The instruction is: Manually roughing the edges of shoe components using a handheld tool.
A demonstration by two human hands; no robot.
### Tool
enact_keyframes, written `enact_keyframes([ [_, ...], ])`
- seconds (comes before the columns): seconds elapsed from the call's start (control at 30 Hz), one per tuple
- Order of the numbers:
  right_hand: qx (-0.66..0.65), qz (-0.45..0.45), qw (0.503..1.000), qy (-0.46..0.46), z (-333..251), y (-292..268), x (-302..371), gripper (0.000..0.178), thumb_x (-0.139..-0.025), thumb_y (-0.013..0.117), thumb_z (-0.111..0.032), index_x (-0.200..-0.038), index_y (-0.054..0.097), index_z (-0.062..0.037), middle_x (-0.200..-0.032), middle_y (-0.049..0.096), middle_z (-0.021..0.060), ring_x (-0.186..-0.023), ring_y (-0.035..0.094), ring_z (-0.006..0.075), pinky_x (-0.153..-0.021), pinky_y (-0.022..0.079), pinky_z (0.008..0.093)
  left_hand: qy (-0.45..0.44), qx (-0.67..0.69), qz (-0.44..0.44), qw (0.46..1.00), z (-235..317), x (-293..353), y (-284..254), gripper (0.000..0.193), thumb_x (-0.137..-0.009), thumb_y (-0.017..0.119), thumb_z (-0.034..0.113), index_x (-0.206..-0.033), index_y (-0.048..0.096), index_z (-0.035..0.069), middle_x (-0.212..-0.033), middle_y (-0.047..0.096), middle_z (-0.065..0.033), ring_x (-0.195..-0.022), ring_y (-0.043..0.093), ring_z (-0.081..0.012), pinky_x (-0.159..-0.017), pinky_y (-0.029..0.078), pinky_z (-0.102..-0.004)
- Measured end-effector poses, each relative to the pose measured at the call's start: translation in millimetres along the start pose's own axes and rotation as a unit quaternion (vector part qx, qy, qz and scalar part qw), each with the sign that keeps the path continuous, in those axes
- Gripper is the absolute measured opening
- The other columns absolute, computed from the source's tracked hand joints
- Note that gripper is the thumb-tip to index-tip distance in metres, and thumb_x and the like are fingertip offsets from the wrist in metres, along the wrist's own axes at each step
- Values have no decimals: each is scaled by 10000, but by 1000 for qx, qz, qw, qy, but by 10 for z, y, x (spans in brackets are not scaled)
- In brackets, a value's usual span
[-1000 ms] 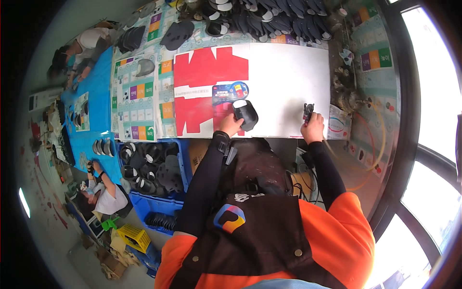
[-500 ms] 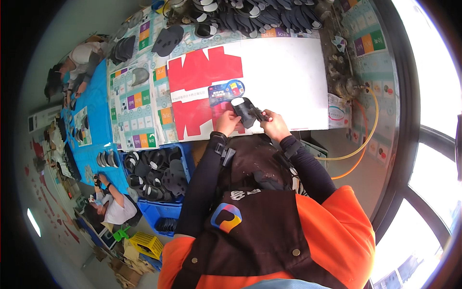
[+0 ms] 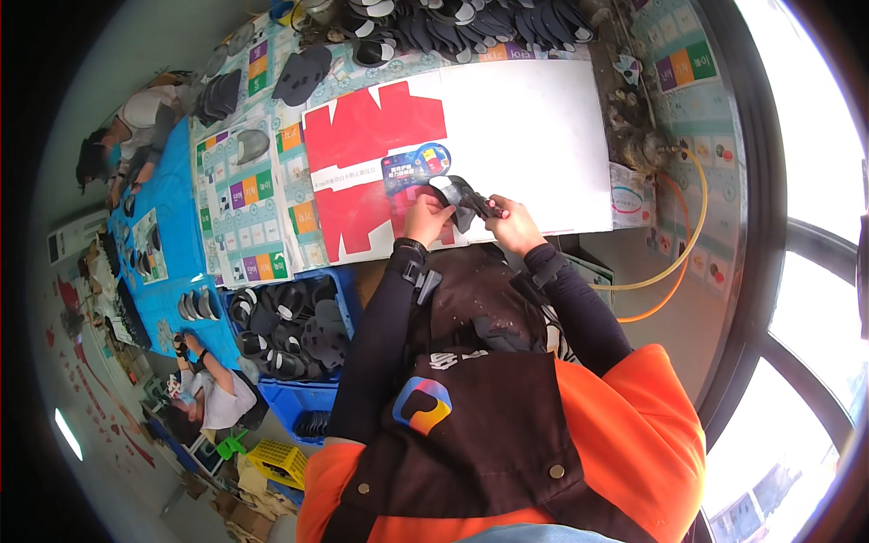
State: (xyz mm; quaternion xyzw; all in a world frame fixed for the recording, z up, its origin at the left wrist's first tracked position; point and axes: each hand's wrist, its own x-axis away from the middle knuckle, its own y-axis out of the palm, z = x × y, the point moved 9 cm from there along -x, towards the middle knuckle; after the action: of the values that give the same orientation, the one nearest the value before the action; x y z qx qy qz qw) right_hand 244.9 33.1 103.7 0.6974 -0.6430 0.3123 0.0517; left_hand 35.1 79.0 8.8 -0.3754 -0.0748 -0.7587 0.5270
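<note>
At the near edge of the white board [image 3: 543,136], my left hand [image 3: 426,222] is closed on a dark, curved moulded piece [image 3: 463,220], much like a shoe insole with a pale inner end. My right hand [image 3: 517,226] is wrapped round a slim dark hand tool [image 3: 478,204], whose head lies against the piece. The tool's exact kind is too small to tell. Under the piece, red printed shapes [image 3: 407,113] and a blue printed card [image 3: 416,165] show on the board.
Similar dark pieces [image 3: 453,34] pile along the far edge. A blue crate [image 3: 347,303] of them stands below left. Yellow [image 3: 697,217] and orange hoses hang at the right. Two people [image 3: 145,127] [image 3: 217,389] work at the blue table [image 3: 186,240] on the left.
The dark piece has turned from showing its broad face to a more edge-on tilt. My right hand and the tool have shifted slightly toward the near edge.
</note>
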Motion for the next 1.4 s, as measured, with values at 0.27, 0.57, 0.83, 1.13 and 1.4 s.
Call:
enact_keyframes([
  [0.27, 56, 50, 997, 27, 14, -206, 124, 284, -846, 586, -150, -1072, 681, -7, -886, 683, 312, -920, 657, 505, -829, 519, 536, 14, -47, 19, 999, 137, 29, 18, 454, -908, 815, 248, -1131, 543, -39, -943, 723, -142, -759, 755, -195, -657, 608, -320],
  [0.57, 51, 66, 996, 18, 38, -166, 128, 303, -839, 556, -125, -1094, 666, -6, -893, 672, 335, -926, 650, 514, -843, 504, 555, 28, -53, 52, 997, 175, -6, 13, 452, -857, 850, 266, -1039, 549, -17, -869, 723, -114, -707, 743, -191, -622, 592, -327],
  [0.83, 80, 19, 996, 23, 312, -67, 331, 235, -788, 629, -139, -966, 625, 15, -812, 652, 280, -837, 640, 497, -762, 506, 495, 0, -37, 13, 999, 135, -28, 60, 478, -891, 818, 219, -1135, 496, -35, -946, 701, -135, -740, 743, -192, -639, 623, -323],
  [1.13, 43, -38, 998, 18, 252, 55, 361, 278, -810, 609, -156, -1040, 653, -8, -877, 678, 301, -917, 657, 500, -812, 516, 521, -67, -12, -29, 997, -416, -120, -134, 393, -955, 685, 127, -1244, 498, -62, -1029, 686, -159, -875, 745, -234, -709, 635, -359],
  [1.4, 87, -28, 996, -11, 324, 182, 519, 255, -838, 598, -148, -1051, 641, -14, -889, 684, 295, -917, 663, 489, -814, 523, 545, 342, -353, 132, 861, 1047, 9, -337, 253, -905, 685, 211, -1114, 718, 72, -1074, 732, -113, -1065, 624, -342, -963, 489, -444],
])
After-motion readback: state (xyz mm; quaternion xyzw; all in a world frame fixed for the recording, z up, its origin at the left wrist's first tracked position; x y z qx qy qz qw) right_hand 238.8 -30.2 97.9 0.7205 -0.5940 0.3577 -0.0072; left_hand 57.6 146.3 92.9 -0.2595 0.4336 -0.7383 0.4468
